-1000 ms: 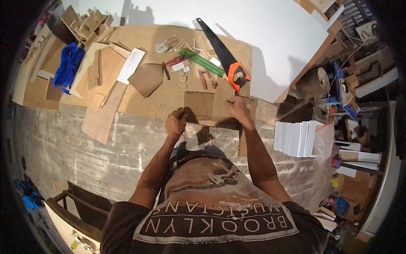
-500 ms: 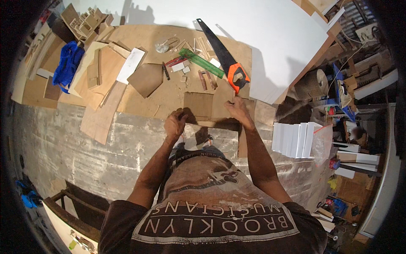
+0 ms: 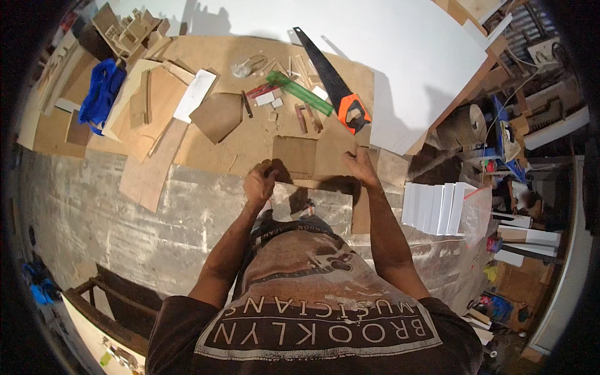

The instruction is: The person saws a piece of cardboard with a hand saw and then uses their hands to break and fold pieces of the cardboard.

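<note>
My left hand (image 3: 259, 182) is closed at the near edge of the worktable, by the left corner of a squarish brown board (image 3: 295, 155). What its curled fingers pinch is too dark to make out. Further right, my right hand (image 3: 360, 167) is also closed, thumb against the fingers, over the near edge of the brown sheet. Anything inside it is hidden. Just beyond it lies a handsaw (image 3: 331, 75) with a black blade and an orange-and-black handle. Next to the saw is a green translucent strip (image 3: 300, 92).
Wood scraps, red-handled tools (image 3: 261, 89) and a brown offcut (image 3: 217, 117) lie across the table. Left are stacked boards and a blue cloth-like bundle (image 3: 102, 94). A large white panel (image 3: 400, 44) spans the back. White boards (image 3: 435, 207) stand at right; a person (image 3: 522, 199) is beyond.
My right hand has drawn slightly nearer and to the right, away from the saw handle; its extended finger has curled in. My left hand stays almost in place.
</note>
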The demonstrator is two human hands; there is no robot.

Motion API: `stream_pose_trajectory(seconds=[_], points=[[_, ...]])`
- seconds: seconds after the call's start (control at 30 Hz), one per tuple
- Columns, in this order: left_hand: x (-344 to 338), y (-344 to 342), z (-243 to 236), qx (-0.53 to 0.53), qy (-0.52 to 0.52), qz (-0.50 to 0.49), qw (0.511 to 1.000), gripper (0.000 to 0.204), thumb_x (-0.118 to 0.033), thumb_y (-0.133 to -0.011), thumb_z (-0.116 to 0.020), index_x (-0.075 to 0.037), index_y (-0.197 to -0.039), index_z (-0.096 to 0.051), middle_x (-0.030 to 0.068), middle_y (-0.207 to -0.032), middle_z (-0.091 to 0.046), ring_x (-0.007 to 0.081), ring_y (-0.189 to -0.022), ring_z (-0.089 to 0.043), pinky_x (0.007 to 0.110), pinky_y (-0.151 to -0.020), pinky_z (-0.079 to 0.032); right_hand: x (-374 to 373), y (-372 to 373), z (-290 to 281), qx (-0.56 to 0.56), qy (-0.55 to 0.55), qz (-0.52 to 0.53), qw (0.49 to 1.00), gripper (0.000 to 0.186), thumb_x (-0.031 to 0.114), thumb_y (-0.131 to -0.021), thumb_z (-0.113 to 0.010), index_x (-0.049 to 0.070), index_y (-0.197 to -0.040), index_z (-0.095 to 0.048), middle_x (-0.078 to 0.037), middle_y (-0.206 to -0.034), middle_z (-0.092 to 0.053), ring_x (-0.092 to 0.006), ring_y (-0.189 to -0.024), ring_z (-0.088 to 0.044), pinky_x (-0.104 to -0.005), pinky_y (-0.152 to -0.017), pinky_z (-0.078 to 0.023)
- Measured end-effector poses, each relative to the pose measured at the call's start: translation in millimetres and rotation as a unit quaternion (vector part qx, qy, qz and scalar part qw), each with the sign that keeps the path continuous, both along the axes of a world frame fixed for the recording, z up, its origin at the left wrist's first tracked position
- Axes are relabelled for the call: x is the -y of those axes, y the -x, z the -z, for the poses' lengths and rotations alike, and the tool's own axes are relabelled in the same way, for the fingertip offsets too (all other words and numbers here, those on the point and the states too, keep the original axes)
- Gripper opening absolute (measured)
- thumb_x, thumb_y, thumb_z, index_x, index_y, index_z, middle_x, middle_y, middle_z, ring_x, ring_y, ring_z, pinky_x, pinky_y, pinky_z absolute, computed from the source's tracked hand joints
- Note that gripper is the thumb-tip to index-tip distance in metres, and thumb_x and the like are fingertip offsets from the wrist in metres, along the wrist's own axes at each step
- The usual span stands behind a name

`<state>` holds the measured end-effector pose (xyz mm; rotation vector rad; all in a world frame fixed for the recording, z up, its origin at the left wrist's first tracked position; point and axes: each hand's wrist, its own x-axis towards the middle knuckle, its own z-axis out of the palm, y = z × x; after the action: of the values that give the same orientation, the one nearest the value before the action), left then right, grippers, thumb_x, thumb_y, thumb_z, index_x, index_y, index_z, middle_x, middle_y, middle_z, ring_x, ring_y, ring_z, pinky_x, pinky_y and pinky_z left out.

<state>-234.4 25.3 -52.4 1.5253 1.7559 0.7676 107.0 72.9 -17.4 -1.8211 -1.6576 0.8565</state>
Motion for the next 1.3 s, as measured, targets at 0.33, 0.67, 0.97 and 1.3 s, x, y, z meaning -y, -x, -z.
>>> stream_pose_trajectory(seconds=[0.33, 0.67, 0.97, 1.3], points=[[-2, -3, -7, -0.019, -0.016, 0.001, 1.0, 0.034, -0.027, -0.084, -0.076, -0.008, -0.112, -0.074, 0.0165, -0.104, -0.073, 0.0358, -0.097, -0.07, 0.042, -0.083, -0.055, -5, 25, -33, 0.0, -0.065, -0.025, 0.998, 0.035, 0.015, -0.087, -0.061, -0.007, -0.114, -0.06, -0.019, -0.094, -0.068, -0.0255, -0.085, -0.065, -0.041, -0.077, -0.052], [-3, -3, -16, -0.02, 0.018, 0.015, 1.0, 0.038, -0.027, -0.084, -0.075, -0.008, -0.116, -0.072, 0.0175, -0.106, -0.073, 0.0368, -0.1, -0.069, 0.043, -0.085, -0.054, -11, 55, -30, 0.033, -0.024, 0.02, 0.999, 0.048, 0.017, -0.081, -0.069, -0.001, -0.124, -0.058, -0.027, -0.111, -0.068, -0.0466, -0.105, -0.065, -0.0502, -0.091, -0.052], [-2, -5, -13, -0.006, -0.026, 0.02, 0.999, 0.029, -0.027, -0.087, -0.073, -0.009, -0.109, -0.073, 0.018, -0.096, -0.071, 0.0369, -0.09, -0.07, 0.043, -0.077, -0.055, -21, 80, -49, 0.126, 0.019, 0.038, 0.991, 0.048, 0.023, -0.08, -0.07, 0.001, -0.123, -0.062, -0.027, -0.112, -0.069, -0.0441, -0.108, -0.065, -0.0496, -0.09, -0.053], [-2, -4, -18, -0.015, -0.023, 0.01, 1.0, 0.031, -0.026, -0.086, -0.074, -0.006, -0.11, -0.074, 0.0176, -0.098, -0.072, 0.036, -0.091, -0.07, 0.042, -0.08, -0.055, -24, 104, -75, 0.183, 0.098, 0.015, 0.978, 0.044, 0.027, -0.077, -0.073, -0.007, -0.105, -0.067, -0.031, -0.099, -0.07, -0.0457, -0.099, -0.068, -0.0519, -0.088, -0.056]])
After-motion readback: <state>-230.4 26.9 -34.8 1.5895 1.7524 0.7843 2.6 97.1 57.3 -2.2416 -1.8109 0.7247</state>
